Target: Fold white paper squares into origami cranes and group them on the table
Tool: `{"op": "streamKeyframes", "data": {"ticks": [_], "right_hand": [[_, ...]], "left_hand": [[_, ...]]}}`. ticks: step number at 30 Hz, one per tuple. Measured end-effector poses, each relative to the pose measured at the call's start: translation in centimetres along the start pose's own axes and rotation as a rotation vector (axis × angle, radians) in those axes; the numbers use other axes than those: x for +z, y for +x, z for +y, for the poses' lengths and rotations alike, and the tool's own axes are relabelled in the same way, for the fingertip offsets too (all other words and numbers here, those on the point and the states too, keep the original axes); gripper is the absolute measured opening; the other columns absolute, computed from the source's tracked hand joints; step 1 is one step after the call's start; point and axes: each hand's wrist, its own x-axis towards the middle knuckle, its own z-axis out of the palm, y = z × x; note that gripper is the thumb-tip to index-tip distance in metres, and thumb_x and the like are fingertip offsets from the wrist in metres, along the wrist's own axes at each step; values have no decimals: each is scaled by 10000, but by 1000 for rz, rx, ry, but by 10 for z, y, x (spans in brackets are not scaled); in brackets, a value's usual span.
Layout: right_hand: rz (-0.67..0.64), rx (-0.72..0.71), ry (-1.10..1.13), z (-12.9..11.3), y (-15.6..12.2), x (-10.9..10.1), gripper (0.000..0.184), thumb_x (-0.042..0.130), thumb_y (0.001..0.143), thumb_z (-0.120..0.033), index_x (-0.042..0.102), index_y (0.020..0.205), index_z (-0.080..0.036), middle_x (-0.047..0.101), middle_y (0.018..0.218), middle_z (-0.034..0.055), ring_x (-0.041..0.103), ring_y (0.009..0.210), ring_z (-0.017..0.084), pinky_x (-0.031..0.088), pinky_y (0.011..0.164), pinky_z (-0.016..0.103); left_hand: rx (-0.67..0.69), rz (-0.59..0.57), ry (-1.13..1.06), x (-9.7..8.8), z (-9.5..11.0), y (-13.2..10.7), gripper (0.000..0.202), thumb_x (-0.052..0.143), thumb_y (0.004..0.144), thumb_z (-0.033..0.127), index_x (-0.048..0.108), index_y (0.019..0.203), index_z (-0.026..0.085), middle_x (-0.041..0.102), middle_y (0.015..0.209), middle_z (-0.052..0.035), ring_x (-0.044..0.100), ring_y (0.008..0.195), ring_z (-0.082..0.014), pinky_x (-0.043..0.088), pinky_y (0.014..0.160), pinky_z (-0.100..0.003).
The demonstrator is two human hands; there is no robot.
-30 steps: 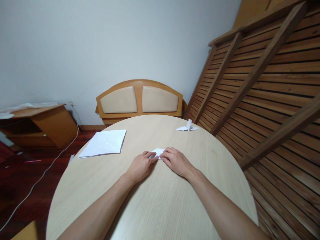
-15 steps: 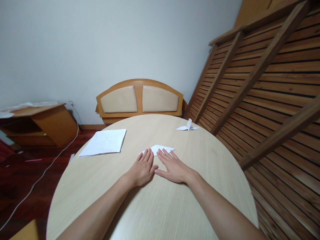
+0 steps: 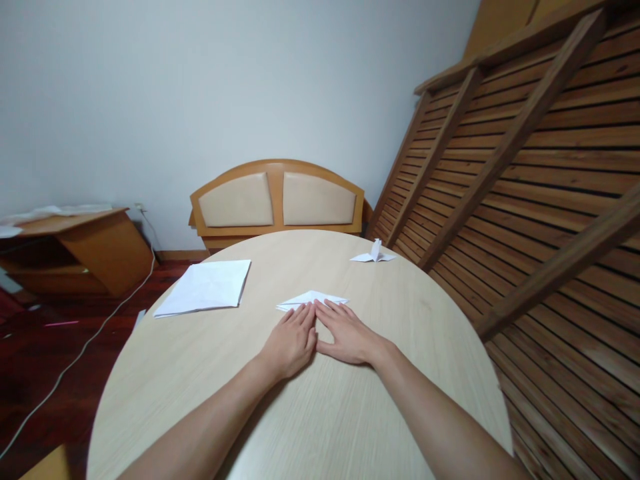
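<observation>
A folded piece of white paper (image 3: 311, 296), long and pointed at both ends, lies flat in the middle of the round table (image 3: 400, 373). My left hand (image 3: 291, 340) is open, its fingertips resting on the paper's near edge. Beside it my right hand (image 3: 345, 333) is open too, fingers stretched out and touching the near edge from the right. The fingertips of both hands meet at the paper's middle and hide part of that edge. Farther back on the right stands a folded white paper crane (image 3: 375, 252) with spread wings.
A stack of white paper (image 3: 205, 287) lies at the table's left. Behind the table is a wooden headboard (image 3: 277, 227). A slatted wooden frame (image 3: 500, 187) leans along the right side. A low cabinet (image 3: 100, 253) and a white cable (image 3: 90, 341) are on the left.
My left hand has slid right along the paper, uncovering its left end. Both hands' fingertips have come together at the middle of the near edge. The view has shifted slightly.
</observation>
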Motion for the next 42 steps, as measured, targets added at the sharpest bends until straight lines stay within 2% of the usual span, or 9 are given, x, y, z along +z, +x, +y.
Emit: {"op": "streamKeyframes", "data": {"ticks": [5,9,11,14,16,18,26,35,42], "right_hand": [[-67,56,-10,7,-5,-4,925,407,877,-745,161,1578,-194,92,1647,88,13,1521,303,49,1222,479],[-48,141,-62,15,-10,-8,912,369,887,-752,214,1568,-167,82,1644,111,33,1519,323,71,1210,508],[20,169,-109,18,-10,-12,817,388,918,-695,337,1528,-153,176,1632,130,112,1510,339,126,1195,521],[216,155,-162,20,-7,-17,523,456,969,-508,568,1345,-163,485,1483,150,381,1406,311,262,1144,481],[346,141,-148,20,-4,-20,333,495,971,-384,642,1191,-181,654,1268,124,557,1218,260,372,1052,421],[426,145,-111,20,-1,-20,239,509,966,-319,652,1107,-189,702,1126,93,614,1077,229,427,964,376],[371,158,-15,28,6,-8,345,441,1000,-347,640,1222,-172,667,1217,116,570,1140,244,411,993,375],[438,148,88,33,11,-4,178,563,926,-255,694,1024,-183,695,1047,78,603,998,214,440,907,340],[454,94,113,31,12,-6,134,589,899,-196,722,903,-184,723,929,55,636,920,204,462,866,326]], "left_hand": [[-14,-23,-73,4,-4,-1,506,320,1007,293,402,1462,88,382,1546,-171,338,1449,-260,302,1176,-458],[-16,-3,-110,4,-6,-1,488,350,1007,316,437,1440,109,407,1534,-165,362,1437,-269,318,1169,-475],[-19,16,-121,4,-7,0,479,360,1004,317,450,1432,120,427,1524,-159,383,1425,-274,329,1163,-485],[-2,43,-136,1,-7,0,466,382,993,297,475,1410,111,461,1499,-162,416,1400,-275,344,1162,-470],[34,50,-147,-3,-7,0,440,404,981,274,520,1368,100,506,1462,-158,437,1376,-277,345,1166,-455],[84,52,-175,-8,-6,0,397,413,976,258,572,1311,115,552,1418,-138,460,1343,-272,357,1160,-445],[277,23,-234,-24,2,-1,371,395,980,245,588,1288,170,592,1347,-108,489,1274,-255,400,1114,-440],[312,15,-213,-19,-1,-1,376,414,971,251,579,1306,203,591,1364,-90,436,1361,-261,338,1166,-465],[292,-4,-241,-16,-3,-3,401,455,953,253,550,1330,157,488,1465,-145,442,1366,-263,374,1148,-440]]}}
